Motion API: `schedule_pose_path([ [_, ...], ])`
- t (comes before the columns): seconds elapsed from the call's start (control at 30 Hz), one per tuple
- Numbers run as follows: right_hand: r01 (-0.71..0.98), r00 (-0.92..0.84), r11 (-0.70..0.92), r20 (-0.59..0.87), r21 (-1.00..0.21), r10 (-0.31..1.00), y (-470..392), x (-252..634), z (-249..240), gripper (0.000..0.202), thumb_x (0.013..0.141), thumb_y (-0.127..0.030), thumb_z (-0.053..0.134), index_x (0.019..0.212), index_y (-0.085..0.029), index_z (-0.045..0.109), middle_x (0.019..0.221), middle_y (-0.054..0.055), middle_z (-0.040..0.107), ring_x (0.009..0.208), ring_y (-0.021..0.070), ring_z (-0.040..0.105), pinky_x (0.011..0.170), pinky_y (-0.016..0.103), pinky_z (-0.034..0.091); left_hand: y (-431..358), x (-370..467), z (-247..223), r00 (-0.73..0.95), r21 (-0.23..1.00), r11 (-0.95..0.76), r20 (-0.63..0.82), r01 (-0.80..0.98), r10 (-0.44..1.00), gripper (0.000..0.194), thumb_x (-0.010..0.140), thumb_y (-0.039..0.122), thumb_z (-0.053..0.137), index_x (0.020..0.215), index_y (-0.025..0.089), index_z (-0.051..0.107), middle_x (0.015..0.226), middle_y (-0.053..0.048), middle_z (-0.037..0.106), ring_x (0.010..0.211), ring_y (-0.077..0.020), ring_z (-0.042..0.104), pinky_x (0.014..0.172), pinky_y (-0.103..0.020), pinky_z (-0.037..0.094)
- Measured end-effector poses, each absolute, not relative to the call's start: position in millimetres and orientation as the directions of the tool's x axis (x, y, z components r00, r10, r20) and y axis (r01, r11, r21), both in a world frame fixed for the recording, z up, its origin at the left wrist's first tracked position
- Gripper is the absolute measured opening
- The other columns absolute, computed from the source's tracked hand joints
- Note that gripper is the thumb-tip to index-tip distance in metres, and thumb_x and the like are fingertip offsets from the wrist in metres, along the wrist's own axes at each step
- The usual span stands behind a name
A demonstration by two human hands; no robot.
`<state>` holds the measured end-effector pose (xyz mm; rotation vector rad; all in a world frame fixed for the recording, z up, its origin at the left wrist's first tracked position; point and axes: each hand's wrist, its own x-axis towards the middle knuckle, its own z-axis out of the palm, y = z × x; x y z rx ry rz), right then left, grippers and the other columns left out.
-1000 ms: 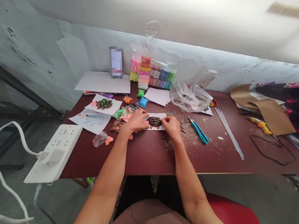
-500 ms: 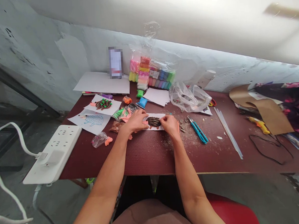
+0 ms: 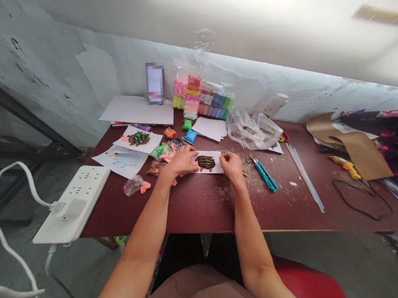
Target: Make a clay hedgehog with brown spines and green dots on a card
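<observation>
A small white sheet (image 3: 216,167) lies on the dark red table, bearing a hedgehog figure (image 3: 206,161) with a dark body covered in seed-like spines and a pink face at its left. My left hand (image 3: 183,160) rests at the sheet's left edge with its fingers spread, partly over the pink face. Beside the sheet's right edge is my right hand (image 3: 231,163), its thumb and fingers pinched together; anything between the fingertips is too small to make out. Loose seeds (image 3: 245,171) lie just right of that hand.
A teal cutter (image 3: 265,174), clear sticks (image 3: 305,179) and a yellow glue gun (image 3: 348,167) lie rightward. Clay packs (image 3: 213,104) and a plastic bag (image 3: 253,130) stand behind. Leftward are another hedgehog (image 3: 139,137), a drawing (image 3: 124,161) and a power strip (image 3: 73,204).
My right hand has moved slightly right, off the hedgehog's body to the sheet's right edge, uncovering more of the paper. My left hand stays in place.
</observation>
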<state>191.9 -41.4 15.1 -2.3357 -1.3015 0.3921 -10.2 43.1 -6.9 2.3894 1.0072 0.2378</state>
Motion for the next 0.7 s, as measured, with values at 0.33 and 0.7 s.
schedule_pose_path([
  [0.33,0.667,0.709,-0.688,-0.043,-0.285,0.704,-75,239,20,0.030,0.094,-0.023,0.058,0.112,-0.017,0.082,0.111,0.016,0.079,0.097,0.0281,0.072,0.080,0.034,0.048,43,-11,-9,0.713,0.534,-0.591,-0.033,0.604,0.700,0.047,0.080,0.036,0.070,0.125,0.021,0.070,0.134,-0.011,0.059,0.134,-0.0325,0.052,0.116,-0.041,0.043],
  [0.7,0.699,0.684,-0.656,0.001,-0.284,0.729,-67,247,11,0.029,0.097,-0.026,0.058,0.114,-0.016,0.078,0.107,0.017,0.078,0.096,0.0280,0.073,0.081,0.035,0.049,44,-12,-11,0.716,0.544,-0.591,-0.026,0.596,0.698,0.049,0.080,0.038,0.071,0.126,0.023,0.070,0.136,-0.010,0.059,0.134,-0.0330,0.052,0.117,-0.043,0.042],
])
